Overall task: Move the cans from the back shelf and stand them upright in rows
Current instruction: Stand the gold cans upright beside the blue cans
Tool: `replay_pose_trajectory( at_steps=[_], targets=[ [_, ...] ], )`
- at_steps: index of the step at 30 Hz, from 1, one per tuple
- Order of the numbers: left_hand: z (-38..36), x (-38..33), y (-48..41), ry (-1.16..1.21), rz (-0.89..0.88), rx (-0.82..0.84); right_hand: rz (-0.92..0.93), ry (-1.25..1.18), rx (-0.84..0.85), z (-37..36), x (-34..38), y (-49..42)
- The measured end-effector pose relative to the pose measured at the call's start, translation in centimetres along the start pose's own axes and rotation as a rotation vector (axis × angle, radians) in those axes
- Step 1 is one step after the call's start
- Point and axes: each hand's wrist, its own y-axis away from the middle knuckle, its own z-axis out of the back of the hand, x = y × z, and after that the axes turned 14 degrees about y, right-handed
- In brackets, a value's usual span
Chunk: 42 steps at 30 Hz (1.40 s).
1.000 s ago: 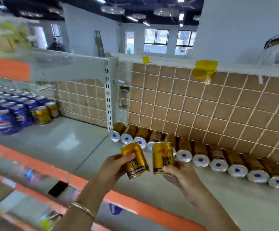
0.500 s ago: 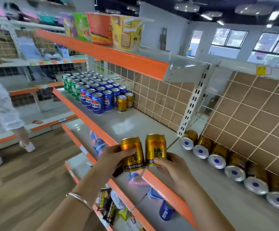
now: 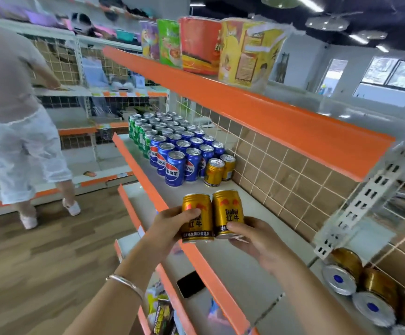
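- While both stand upright in the air, touching along their sides, the left gold can (image 3: 197, 217) and the right gold can (image 3: 228, 211) are held over the orange front lip of the middle shelf (image 3: 262, 213), resting on nothing.
- The left hand (image 3: 170, 226) grips the left gold can with its thumb laid across the front label. Its other fingers curl round the back, out of sight.
- The right hand (image 3: 252, 240) grips the right gold can low down, with its thumb pressed on the lower front and its fingers curled beneath and behind.
- A silver bangle (image 3: 126, 282) sits on the left wrist.
- Farther along the shelf, 2 standing gold cans (image 3: 214, 172) are upright, 1 just behind the other, near the tiled back panel (image 3: 293, 180) and just beside the blue cans.
- The blue cans (image 3: 175, 168) stand upright in tight rows, and green cans (image 3: 138, 131) stand in rows beyond them.
- At lower right, past a white slotted post (image 3: 365, 201), lying gold cans (image 3: 341, 274) rest on their sides along the back panel with their silver ends facing out. At least 3 show.
- Overhead, an upper shelf (image 3: 269, 117) with an orange lip carries 4 noodle cups (image 3: 247, 52).
- On a lower shelf, a black phone (image 3: 190, 284) lies flat.
- Across the aisle, another person (image 3: 15, 117) stands at a wire-backed rack, turned away.
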Motion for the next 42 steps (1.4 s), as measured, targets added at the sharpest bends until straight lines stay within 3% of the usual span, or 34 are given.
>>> replay_pose_trajectory(
  at_steps=[5, 8, 20, 24, 30, 35, 42],
  targets=[
    [1.9, -1.2, -3.3, 0.03, 0.035, 0.019, -0.071, 0.021, 0.202, -0.4, 0.4, -3.8],
    [3.2, -2.0, -5.7, -0.014, 0.039, 0.046, -0.069, 0.049, 0.215, -1.0, 0.5, -5.9],
    [7.8, -3.3, -13.4, -0.011, -0.046, 0.039, -0.042, 0.041, -0.216, -6.6, 0.7, -15.3],
    [9.0, -2.8, -15.1, -0.018, -0.045, 0.061, -0.012, 0.141, -0.362, -8.2, 0.3, -17.1],
    [9.6, -2.7, -16.4, -0.109, -0.043, 0.173, 0.025, 0.394, -0.42, -8.7, 0.5, -19.6],
    [9.9, -2.2, -17.2, -0.161, -0.087, 0.23, 0.021, 0.457, -0.465, -8.3, 1.1, -21.8],
    [10.6, -2.0, -18.0, -0.143, -0.067, 0.224, -0.168, 0.682, -0.645, -8.0, -0.8, -22.5]
  ],
)
